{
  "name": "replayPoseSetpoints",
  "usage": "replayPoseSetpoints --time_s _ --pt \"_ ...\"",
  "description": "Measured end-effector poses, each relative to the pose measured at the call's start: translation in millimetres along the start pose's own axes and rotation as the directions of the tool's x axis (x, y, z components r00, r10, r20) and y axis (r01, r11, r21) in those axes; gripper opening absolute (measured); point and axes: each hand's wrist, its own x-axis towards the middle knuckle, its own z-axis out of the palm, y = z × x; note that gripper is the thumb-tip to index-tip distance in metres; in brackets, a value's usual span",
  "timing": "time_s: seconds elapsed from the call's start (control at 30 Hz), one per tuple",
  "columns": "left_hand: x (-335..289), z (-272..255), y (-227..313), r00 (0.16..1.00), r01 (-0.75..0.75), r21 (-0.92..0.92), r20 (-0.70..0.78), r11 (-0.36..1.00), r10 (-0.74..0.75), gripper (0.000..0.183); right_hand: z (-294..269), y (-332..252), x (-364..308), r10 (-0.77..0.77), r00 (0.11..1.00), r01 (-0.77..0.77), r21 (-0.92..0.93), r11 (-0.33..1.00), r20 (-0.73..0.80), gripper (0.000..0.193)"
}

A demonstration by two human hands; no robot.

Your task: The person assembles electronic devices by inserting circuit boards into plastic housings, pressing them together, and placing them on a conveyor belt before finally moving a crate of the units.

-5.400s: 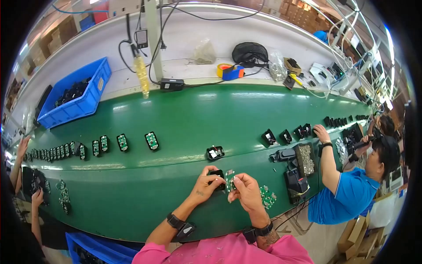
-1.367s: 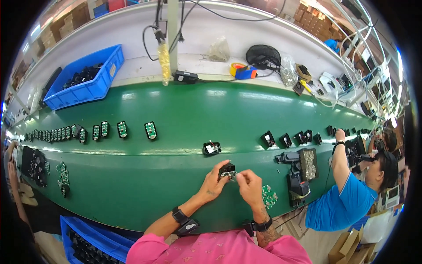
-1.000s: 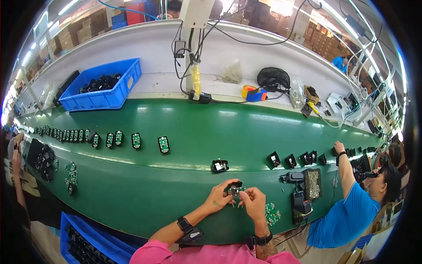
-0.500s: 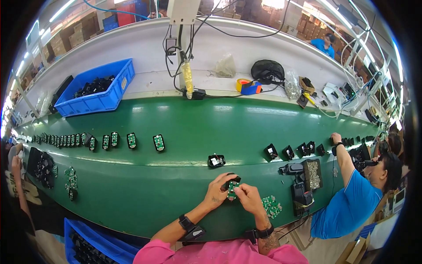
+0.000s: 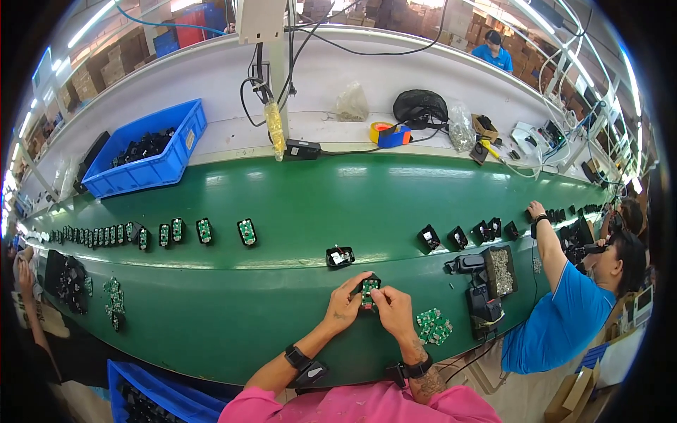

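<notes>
Over the near middle of the green bench, my left hand [image 5: 341,307] is closed around a small black plastic housing [image 5: 375,278]. A green circuit board [image 5: 368,289] lies within its rim, facing up. My right hand [image 5: 395,311] is closed too, its thumb and fingers gripping the board and housing from the right; the fingertips are partly hidden. Just beyond my hands sits another black housing [image 5: 340,256] with white and metal parts inside. A loose pile of green circuit boards [image 5: 433,327] lies to the right of my right hand.
Black housings with boards [image 5: 246,232] run in a row leftward. Open black housings [image 5: 428,238] stand at right, near a tray of small metal parts [image 5: 501,273] and black power tools [image 5: 484,310]. A co-worker in blue [image 5: 564,310] reaches over the bench. A blue bin [image 5: 144,176] stands far left.
The circuit board, tilted and partly outside the housing before, now sits down within its rim. My hands stay on both. The whole view has shifted slightly.
</notes>
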Motion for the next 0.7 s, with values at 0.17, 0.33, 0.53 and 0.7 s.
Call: replayPoseSetpoints --time_s 0.17,0.33,0.53,0.7 --pt "3 -1 2 0.968 0.225 -0.457 0.205 0.861 -0.144 0.047 -2 4 2 -0.046 0.997 0.043 -0.050 0.998 -0.054 0.026" --pt "-3 1 -5 0.965 0.253 -0.292 0.148 0.922 -0.218 0.035 7 13 -2 -0.124 0.991 0.109 -0.229 0.967 -0.052 0.033" --pt "-8 6 -1 0.979 0.202 -0.223 0.055 0.954 -0.194 0.029 13 13 -4 -0.100 0.993 0.091 -0.141 0.986 -0.062 0.026" --pt "-5 13 -14 0.992 -0.102 0.015 -0.068 0.995 0.103 0.027 14 -5 -7 0.053 0.998 -0.055 0.048 0.997 0.046 0.040"
